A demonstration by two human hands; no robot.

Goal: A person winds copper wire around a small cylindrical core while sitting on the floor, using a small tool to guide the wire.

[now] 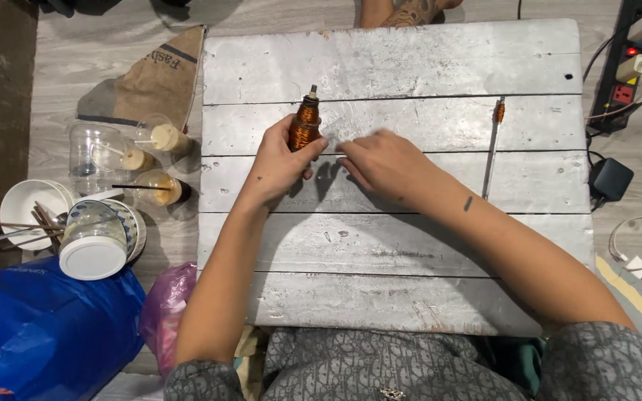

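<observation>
Down in the lower left a blue plastic bag (46, 327) is lying on the floor, with a pink bag (166, 312) just beside it. Above them white bowls (31, 204) are sitting stacked with chopsticks (20, 226) resting in them, and a round tub with a white lid (92, 249) is sitting on top. Further up, clear plastic cups (154, 160) are holding brownish drinks with straws; how full they are is hard to tell.

On the grey plank board (395, 67), the left hand (280, 167) is gripping a copper wire coil (306, 122), fingers clamped around its lower part, keeping it upright in the upper middle. The right hand (384, 163) is resting flat just beside it, fingers loosely together, holding nothing I can see. Toward the right a thin rod (493, 148) is lying on the board, and a power strip (629, 63) is sitting in the upper right corner.
</observation>
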